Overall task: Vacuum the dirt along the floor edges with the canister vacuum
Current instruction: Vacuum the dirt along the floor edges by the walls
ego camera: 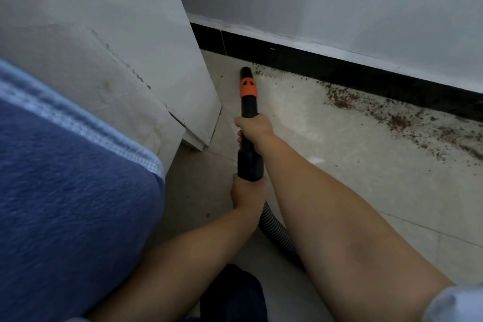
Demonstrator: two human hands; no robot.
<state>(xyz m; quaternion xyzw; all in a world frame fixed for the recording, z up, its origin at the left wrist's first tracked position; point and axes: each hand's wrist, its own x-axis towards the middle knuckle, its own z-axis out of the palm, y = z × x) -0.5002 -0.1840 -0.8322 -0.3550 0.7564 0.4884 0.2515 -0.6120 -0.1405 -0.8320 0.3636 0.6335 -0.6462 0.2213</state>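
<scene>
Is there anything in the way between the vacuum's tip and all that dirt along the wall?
Nothing visible. The nozzle points at the near end of the dirt, which trails rightward along the black baseboard over bare floor. The white panel stands off to the left.

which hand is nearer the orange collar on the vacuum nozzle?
Right. The right hand grips the wand just below the orange collar; the left hand holds the hose end, farther back.
</scene>
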